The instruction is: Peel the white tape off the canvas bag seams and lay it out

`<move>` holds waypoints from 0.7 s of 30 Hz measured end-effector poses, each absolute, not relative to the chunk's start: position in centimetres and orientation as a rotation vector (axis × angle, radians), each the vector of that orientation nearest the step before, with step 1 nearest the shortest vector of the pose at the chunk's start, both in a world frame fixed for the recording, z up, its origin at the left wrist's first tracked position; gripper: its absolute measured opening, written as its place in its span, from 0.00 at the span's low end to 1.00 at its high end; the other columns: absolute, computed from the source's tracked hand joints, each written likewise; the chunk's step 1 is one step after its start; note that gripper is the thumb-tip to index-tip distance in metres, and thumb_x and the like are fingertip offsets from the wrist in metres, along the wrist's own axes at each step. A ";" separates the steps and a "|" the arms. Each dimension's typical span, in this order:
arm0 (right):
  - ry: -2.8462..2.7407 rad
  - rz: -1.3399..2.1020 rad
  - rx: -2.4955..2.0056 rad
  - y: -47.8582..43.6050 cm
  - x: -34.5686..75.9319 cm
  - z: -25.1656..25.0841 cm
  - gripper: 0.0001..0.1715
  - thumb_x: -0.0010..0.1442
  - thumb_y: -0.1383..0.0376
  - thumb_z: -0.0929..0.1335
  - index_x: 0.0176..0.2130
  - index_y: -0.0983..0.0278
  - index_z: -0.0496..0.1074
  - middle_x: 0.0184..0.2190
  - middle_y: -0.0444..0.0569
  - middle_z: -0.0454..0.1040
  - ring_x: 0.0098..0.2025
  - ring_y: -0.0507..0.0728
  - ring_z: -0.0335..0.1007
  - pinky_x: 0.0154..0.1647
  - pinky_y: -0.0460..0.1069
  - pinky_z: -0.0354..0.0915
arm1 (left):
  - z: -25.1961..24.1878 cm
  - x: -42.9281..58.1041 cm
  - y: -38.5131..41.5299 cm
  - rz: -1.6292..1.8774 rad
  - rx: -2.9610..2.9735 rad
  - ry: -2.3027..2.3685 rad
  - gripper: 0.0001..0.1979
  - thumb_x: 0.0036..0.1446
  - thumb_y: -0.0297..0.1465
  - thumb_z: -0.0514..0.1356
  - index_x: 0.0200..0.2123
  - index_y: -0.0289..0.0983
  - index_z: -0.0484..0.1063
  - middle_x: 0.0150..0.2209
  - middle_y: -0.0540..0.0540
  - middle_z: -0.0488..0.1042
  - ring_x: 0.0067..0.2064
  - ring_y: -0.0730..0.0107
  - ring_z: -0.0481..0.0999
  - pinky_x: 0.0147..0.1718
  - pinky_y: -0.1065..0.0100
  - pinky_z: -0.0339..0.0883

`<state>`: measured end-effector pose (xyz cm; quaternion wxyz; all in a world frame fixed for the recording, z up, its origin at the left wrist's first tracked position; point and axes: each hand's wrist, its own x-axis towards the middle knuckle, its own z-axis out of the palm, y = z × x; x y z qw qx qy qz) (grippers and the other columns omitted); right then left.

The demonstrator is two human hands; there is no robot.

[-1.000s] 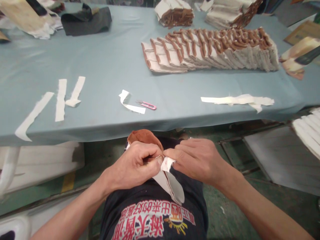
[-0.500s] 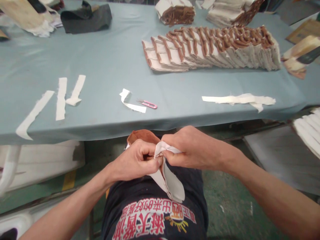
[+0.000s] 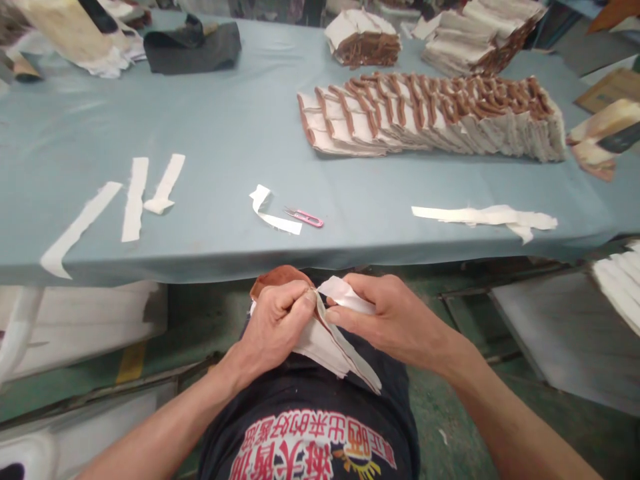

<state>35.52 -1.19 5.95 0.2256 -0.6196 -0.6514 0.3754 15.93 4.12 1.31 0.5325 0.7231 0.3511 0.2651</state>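
Over my lap, my left hand (image 3: 283, 313) is closed on a sewn fabric piece (image 3: 325, 350), off-white with a brown side, its thumb pinching the upper edge. The brown part shows beyond the knuckles and the pale layers hang toward my apron. My right hand (image 3: 377, 307) pinches a white cloth strip (image 3: 345, 293) between thumb and fingers, just right of the fabric edge. The strip's tip comes close to my left thumb; whether they are joined there I cannot tell. Pink thread snips (image 3: 306, 217) lie on the table beyond my hands, beside a curled white strip (image 3: 275, 217).
A blue-green cloth covers the table (image 3: 225, 133). Several loose white strips (image 3: 135, 200) lie at left, more strips (image 3: 485, 215) at right. A long row of overlapped brown-and-white pieces (image 3: 435, 120) stands behind, with bundles (image 3: 363, 37) farther back. Dark fabric (image 3: 193, 50) lies at back left.
My right hand has drawn the white strip a little away from the fabric and its fingers have opened somewhat around it. The left hand still grips the fabric. The view has shifted slightly.
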 end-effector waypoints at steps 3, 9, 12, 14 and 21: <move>-1.650 1.133 -1.639 -2.5 35.5 5.7 0.23 0.71 0.54 0.63 0.26 0.62 0.65 0.20 0.38 0.60 0.22 0.49 0.54 0.24 0.46 0.49 | 1.0 16.2 4.0 0.665 1.706 0.888 0.21 0.66 0.35 0.52 0.19 0.38 0.56 0.21 0.53 0.56 0.24 0.76 0.57 0.25 0.69 0.51; -1.407 1.312 -1.617 -4.6 34.8 5.9 0.30 0.74 0.51 0.59 0.25 0.62 0.65 0.21 0.41 0.65 0.24 0.49 0.58 0.25 0.46 0.53 | 1.1 16.9 3.3 0.590 1.431 0.881 0.25 0.66 0.42 0.54 0.19 0.37 0.62 0.20 0.53 0.59 0.23 0.76 0.55 0.21 0.71 0.49; -1.352 1.306 -1.655 -5.2 34.4 6.4 0.30 0.74 0.51 0.59 0.24 0.62 0.63 0.21 0.41 0.64 0.24 0.50 0.58 0.25 0.47 0.53 | 1.5 16.9 3.1 0.482 1.293 0.797 0.25 0.66 0.45 0.56 0.22 0.34 0.69 0.22 0.51 0.65 0.23 0.76 0.58 0.21 0.72 0.50; -1.348 1.314 -1.707 -5.4 34.3 6.6 0.30 0.73 0.50 0.59 0.24 0.62 0.63 0.19 0.40 0.60 0.22 0.49 0.54 0.23 0.47 0.50 | 1.7 16.8 3.0 0.406 1.225 0.735 0.26 0.67 0.46 0.56 0.23 0.34 0.71 0.21 0.52 0.63 0.22 0.77 0.56 0.20 0.72 0.49; -1.524 1.157 -1.856 -6.6 33.7 7.9 0.29 0.72 0.54 0.60 0.22 0.62 0.61 0.17 0.39 0.56 0.19 0.49 0.51 0.23 0.49 0.44 | 1.4 16.5 2.6 0.388 1.189 0.627 0.26 0.71 0.45 0.54 0.26 0.33 0.73 0.20 0.54 0.59 0.22 0.77 0.53 0.22 0.73 0.49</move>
